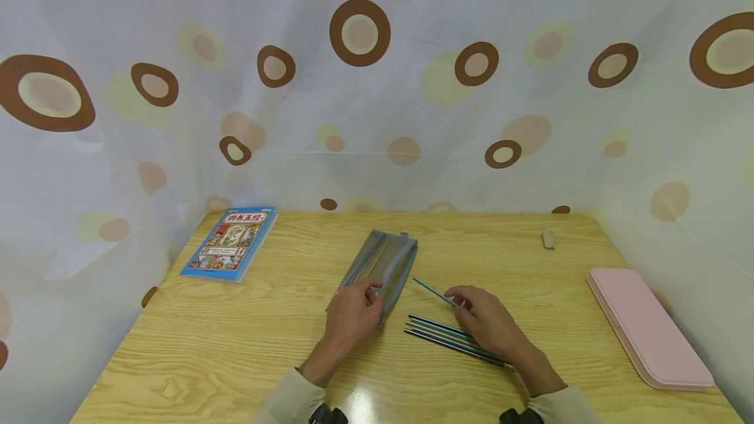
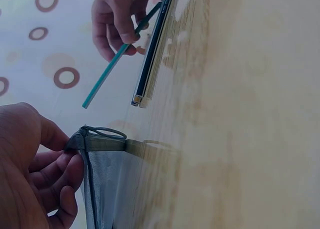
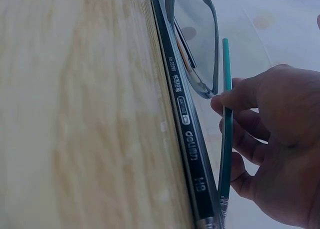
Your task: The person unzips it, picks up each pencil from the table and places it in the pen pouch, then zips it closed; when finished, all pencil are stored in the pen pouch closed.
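A grey mesh pencil pouch [image 1: 393,255] lies on the table, its near end gaping, with a few pencils showing inside. My left hand [image 1: 353,313] pinches the rim of that end between thumb and fingers, seen closely in the left wrist view. Between the thumb and fingers of my right hand [image 1: 489,322] is a green pencil [image 3: 226,139], its far end raised and pointing toward the pouch. Beneath that hand several dark and green pencils [image 1: 438,334] lie side by side on the table; a black one [image 3: 182,114] carries printed lettering.
A blue-covered booklet [image 1: 232,244] lies at the back left. Toward the back right sits a small beige eraser-like block [image 1: 548,239]. A pink case [image 1: 650,329] rests along the right edge. Patterned curtain [image 1: 377,116] hangs behind and beside the wooden table [image 1: 235,345].
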`<state>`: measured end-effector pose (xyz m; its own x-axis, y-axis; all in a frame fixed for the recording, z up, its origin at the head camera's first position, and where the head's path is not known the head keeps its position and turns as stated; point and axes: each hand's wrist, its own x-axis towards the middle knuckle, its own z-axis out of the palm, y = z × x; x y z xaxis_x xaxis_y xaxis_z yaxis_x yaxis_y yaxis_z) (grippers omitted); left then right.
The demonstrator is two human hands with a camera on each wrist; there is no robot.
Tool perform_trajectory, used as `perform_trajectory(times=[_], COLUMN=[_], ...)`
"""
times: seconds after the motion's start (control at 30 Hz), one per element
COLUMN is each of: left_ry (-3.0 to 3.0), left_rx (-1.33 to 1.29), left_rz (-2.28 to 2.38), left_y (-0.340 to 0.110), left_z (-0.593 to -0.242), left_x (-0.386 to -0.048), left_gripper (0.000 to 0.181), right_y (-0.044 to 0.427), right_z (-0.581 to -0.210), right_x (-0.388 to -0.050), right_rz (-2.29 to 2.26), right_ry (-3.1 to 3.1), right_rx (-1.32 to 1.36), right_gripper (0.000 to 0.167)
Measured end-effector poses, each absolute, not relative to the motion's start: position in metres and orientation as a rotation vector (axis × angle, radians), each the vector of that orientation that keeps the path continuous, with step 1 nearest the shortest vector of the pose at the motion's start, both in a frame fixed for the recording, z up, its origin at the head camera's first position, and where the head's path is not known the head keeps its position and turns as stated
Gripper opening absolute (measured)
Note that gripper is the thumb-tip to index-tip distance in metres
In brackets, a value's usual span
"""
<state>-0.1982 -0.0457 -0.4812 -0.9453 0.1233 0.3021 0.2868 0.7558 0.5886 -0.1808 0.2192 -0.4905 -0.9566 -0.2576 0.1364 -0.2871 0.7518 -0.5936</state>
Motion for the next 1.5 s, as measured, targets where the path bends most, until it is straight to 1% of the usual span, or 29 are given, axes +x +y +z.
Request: perform_trajectory(times=[0.3,0.53,0.67,0.77,1.07,1.23,1.5], left_ry=[-2.713,-2.713,-2.71,-2.71,-2.711,-2.704,-2.713], left_rx=[-0.321,-0.324,-0.323,-0.319,-0.324,-0.329,-0.326], left_rz=[-0.977,-0.977,-0.975,-0.977,-0.987,-0.993,-0.982], left_y=[-0.046,-0.046,-0.046,-0.046,-0.047,-0.047,-0.047], left_z=[-0.48,-0.482,-0.482,-0.483,-0.483,-0.483,-0.482], left_x=[-0.198,-0.198,-0.199,-0.199,-0.2,-0.2,-0.199], left_gripper=[0.021,0.022,0.022,0.021,0.022,0.022,0.022], right_y=[0.218,0.212,0.207,0.202,0.186,0.176,0.163], right_z=[-0.487,-0.482,-0.476,-0.472,-0.472,-0.478,-0.488], right_x=[-0.188,-0.198,-0.208,-0.216,-0.234,-0.24,-0.24], right_rz=[0.949,1.03,1.09,1.186,1.721,1.889,1.987], right_ry=[-2.826,-2.746,-2.694,-2.674,-2.692,-2.729,-2.751], right_rx=[0.462,0.407,0.352,0.288,-0.027,-0.072,-0.089], right_gripper=[0.031,0.031,0.034,0.037,0.051,0.053,0.053])
